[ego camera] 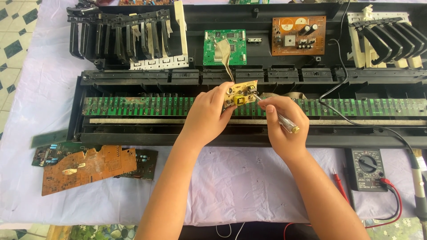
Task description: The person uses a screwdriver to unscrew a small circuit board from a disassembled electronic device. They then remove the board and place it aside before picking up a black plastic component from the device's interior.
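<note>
Fingers of left hand (205, 116) curled narrow around small yellow circuit board (240, 94), pinching its left end, thumb beneath. Board held above long green strip (133, 106) inside opened black keyboard case (249, 138), long axis running left to right, right end tilted slightly up, ribbon cable (225, 55) leading from it to green board (224, 46). Right hand (284, 126) closed tight on screwdriver (273, 112): clear handle toward lower right, tip pointing up-left, touching board's right end. Multimeter (367, 169) off right.
</note>
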